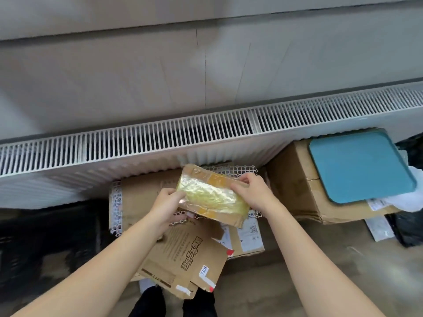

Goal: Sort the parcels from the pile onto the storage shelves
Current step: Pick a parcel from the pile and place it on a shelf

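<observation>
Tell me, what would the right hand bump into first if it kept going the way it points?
The taped parcel: the right hand grips its end, fingers pointing up-left across it. Past that, probably the white radiator, though depth is unclear.

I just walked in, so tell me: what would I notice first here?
The shiny yellow parcel in the middle, gripped by the left hand and right hand at its two ends. Then the teal tray lying on a big box at the right, by the long white radiator.
</observation>
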`<state>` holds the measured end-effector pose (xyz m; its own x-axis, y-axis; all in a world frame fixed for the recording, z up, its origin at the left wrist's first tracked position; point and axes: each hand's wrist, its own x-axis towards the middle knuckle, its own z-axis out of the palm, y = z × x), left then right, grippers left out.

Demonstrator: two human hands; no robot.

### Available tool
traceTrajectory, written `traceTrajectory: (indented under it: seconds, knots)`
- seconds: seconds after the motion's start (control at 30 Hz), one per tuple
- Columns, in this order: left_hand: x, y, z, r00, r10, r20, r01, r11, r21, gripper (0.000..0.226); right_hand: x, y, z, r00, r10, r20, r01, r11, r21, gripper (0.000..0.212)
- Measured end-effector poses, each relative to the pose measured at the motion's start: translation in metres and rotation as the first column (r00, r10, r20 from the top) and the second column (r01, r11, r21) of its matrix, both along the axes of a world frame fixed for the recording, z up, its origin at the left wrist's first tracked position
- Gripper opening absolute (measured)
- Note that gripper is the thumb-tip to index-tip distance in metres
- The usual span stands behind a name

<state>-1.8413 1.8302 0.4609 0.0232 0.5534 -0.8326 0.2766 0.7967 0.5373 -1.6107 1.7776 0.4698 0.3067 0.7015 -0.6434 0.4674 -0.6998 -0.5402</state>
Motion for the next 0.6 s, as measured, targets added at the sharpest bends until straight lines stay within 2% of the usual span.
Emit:
traceTrajectory:
  seconds: [0.1,0.17,0.33,0.5,0.6]
  knots:
    - [-0.03,-0.007,0.025,0.994,0.097,0.045,-0.095,0.994,-0.044,0.04,-0.021,0.02,0.035,0.976,0.217,0.022,-0.216,0.976,-0.038,0.047]
    - [-0.052,-0.008,0.044,0.989,0.141,0.052,-0.139,0.99,-0.04,0.035,-0.039,0.035,0.058,0.951,0.309,0.023,-0.309,0.951,-0.014,0.047]
    - [-0.103,-0.01,0.099,0.953,0.288,0.097,-0.297,0.95,0.096,0.029,-0.096,0.079,0.112,0.866,0.499,0.042,-0.5,0.86,0.102,0.039]
    - [-0.157,-0.018,0.147,0.845,0.514,0.146,-0.534,0.807,0.253,0.04,-0.168,0.107,0.158,0.72,0.683,0.123,-0.694,0.703,0.154,0.02]
    - [-0.193,-0.025,0.171,0.777,0.606,0.17,-0.625,0.709,0.327,0.029,-0.211,0.112,0.18,0.691,0.712,0.123,-0.721,0.669,0.181,0.024]
